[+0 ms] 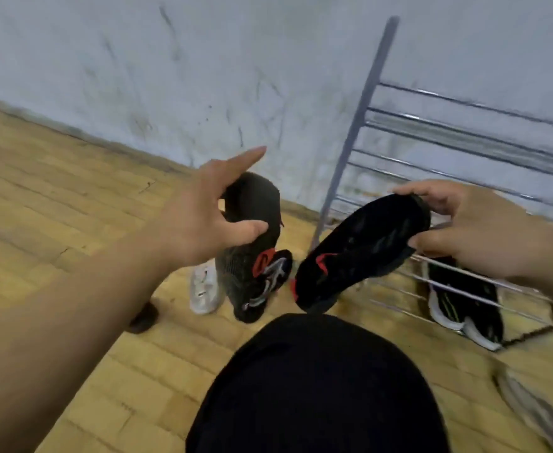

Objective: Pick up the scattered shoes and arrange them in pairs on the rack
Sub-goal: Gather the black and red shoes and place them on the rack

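My left hand (209,207) grips a black knit sneaker with red and silver trim (255,256) by its ankle collar, toe hanging down; the index finger sticks out. My right hand (471,223) holds the matching black sneaker with a red mark (357,253) by its heel, toe pointing down-left. Both shoes hang above the floor, close together, just left of the metal shoe rack (464,138). A black shoe with a white sole (464,302) lies on a low rack shelf under my right forearm.
A white shoe (203,286) and a dark shoe (144,317) lie on the wooden floor below my left hand. My black-clad knee (317,387) fills the lower middle. A scuffed white wall (203,76) runs behind. A blurred grey object (536,410) sits at lower right.
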Tool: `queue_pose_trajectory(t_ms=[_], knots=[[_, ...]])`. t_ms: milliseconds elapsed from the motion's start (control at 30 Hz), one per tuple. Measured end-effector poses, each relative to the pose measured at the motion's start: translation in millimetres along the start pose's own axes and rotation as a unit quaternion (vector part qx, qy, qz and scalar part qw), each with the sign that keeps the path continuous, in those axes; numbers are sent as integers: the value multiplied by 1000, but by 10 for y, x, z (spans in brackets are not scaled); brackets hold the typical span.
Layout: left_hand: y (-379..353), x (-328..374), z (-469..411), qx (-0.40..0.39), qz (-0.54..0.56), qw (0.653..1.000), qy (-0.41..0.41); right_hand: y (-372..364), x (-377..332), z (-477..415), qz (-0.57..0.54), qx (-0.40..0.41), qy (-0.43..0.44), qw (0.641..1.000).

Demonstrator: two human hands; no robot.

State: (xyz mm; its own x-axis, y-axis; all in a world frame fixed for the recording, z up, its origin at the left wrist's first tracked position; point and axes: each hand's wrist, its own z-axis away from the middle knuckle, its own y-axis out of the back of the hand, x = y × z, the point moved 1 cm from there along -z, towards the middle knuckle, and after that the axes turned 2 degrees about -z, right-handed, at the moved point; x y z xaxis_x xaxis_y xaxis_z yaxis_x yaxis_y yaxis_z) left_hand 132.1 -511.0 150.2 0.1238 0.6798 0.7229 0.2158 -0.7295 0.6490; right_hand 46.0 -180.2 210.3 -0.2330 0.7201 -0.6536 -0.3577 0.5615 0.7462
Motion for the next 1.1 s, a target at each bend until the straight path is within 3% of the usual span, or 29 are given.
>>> queue_pose_trajectory(t_ms=[167, 300, 400, 667, 967, 1100], knots=[[-277, 1296, -459, -89, -51, 986, -132, 874, 471, 973, 0, 68, -63, 996], [-814, 2050, -571, -164, -102, 965, -180, 1131, 951, 1449, -24, 112, -99, 988], [-1232, 2389, -630, -210, -64, 960, -172, 1307, 1244, 1510, -27, 136, -128, 982], [-1808, 2637, -491, -342, 2, 923, -175, 1580, 1537, 1540, -91, 186, -71, 976], [-2074, 2800, -672, -418, 82, 891, -160, 1726, 1528, 1329, -261, 212, 29, 941], [-2183, 2732, -759, -421, 90, 892, -137, 1687, 1566, 1267, -275, 220, 28, 936]])
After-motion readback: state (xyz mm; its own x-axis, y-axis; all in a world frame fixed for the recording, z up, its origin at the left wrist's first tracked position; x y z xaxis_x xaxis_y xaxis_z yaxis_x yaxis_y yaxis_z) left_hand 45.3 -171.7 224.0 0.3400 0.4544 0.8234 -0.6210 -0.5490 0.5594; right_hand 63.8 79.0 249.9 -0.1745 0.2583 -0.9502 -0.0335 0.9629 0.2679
